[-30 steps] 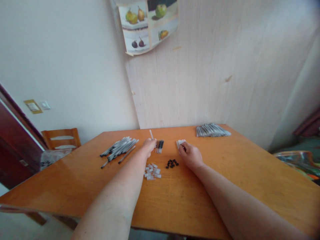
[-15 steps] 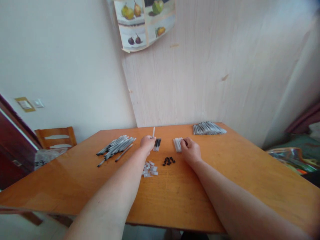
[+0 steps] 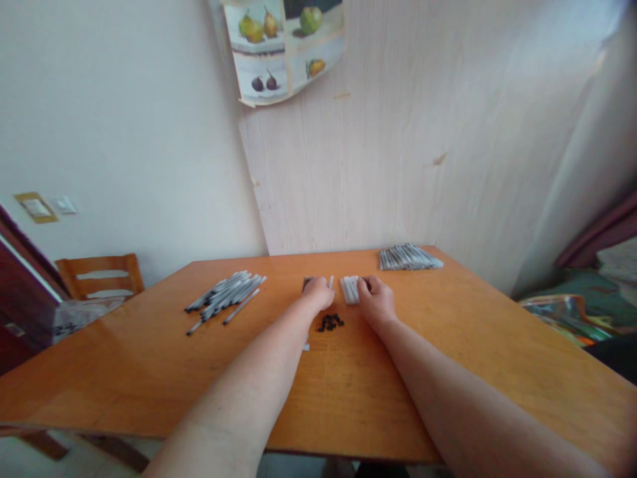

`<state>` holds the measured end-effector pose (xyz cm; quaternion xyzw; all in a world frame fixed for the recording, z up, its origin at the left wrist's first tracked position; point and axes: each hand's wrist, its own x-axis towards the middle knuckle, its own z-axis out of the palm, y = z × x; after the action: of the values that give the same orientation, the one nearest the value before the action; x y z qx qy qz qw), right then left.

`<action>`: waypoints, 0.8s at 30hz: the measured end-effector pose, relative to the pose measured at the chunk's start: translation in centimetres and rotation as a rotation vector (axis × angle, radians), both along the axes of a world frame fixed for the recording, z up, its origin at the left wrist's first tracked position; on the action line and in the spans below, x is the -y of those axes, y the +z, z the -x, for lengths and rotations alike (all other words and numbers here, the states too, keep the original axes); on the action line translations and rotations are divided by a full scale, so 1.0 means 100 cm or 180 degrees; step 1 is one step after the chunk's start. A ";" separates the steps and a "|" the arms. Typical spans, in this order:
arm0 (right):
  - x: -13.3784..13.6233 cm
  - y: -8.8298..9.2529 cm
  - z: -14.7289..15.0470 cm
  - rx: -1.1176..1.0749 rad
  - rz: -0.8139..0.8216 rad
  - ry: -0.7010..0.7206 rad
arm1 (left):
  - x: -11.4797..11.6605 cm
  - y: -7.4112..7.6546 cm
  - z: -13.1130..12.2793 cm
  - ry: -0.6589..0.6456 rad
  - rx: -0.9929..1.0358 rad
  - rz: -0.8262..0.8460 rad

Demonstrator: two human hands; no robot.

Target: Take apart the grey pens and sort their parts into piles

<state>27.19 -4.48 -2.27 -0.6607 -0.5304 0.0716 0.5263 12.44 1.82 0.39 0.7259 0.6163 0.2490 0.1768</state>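
Note:
My left hand (image 3: 319,293) is closed on a white tube (image 3: 331,282) that stands up from its fingers, near the middle of the table. Behind that hand, dark-tipped pieces (image 3: 306,282) are mostly hidden. My right hand (image 3: 377,299) rests with curled fingers at the right side of a row of white tubes (image 3: 349,291); what its fingertips hold, if anything, is hidden. Small black pieces (image 3: 330,322) lie in front, between the hands. One clear piece (image 3: 306,347) shows beside my left forearm, which covers the others.
A pile of grey pens with black ends (image 3: 226,297) lies on the left of the wooden table (image 3: 348,392). Another stack of pens (image 3: 409,257) is at the back right. A chair (image 3: 102,275) stands beyond the left edge, and bags (image 3: 560,317) are off the right side.
My left hand has moved right with the white tube, close to the row of white tubes. Its forearm now hides most clear pieces. My right hand stays by the row; the view has shifted slightly.

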 end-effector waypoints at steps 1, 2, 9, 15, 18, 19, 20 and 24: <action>0.000 0.000 0.000 -0.0002 -0.0002 0.0000 | 0.001 -0.001 -0.002 -0.0003 -0.0001 0.0010; 0.000 0.000 0.000 0.0000 0.0000 -0.0003 | 0.001 -0.001 -0.004 -0.0003 0.0007 0.0018; 0.002 0.002 0.001 0.0022 0.0025 -0.0005 | 0.005 -0.001 -0.013 -0.0006 0.0216 0.0075; 0.001 0.002 0.001 -0.0002 -0.0016 0.0001 | 0.007 -0.001 -0.016 0.0029 0.0376 0.0217; 0.001 0.001 0.001 0.0011 0.0010 -0.0011 | 0.008 -0.001 -0.014 0.0006 0.0405 0.0282; 0.000 0.001 0.001 0.0016 0.0019 -0.0006 | 0.007 -0.001 -0.014 -0.0006 0.0422 0.0301; 0.000 0.001 0.001 0.0020 0.0023 0.0001 | 0.007 -0.001 -0.014 -0.0019 0.0445 0.0320; 0.000 0.001 0.001 0.0050 0.0063 0.0018 | 0.005 -0.003 -0.016 -0.0081 0.0579 0.0418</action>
<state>27.10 -4.44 -2.17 -0.6649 -0.5357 0.0730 0.5154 13.99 1.28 0.05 0.6950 0.6034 0.2707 0.2822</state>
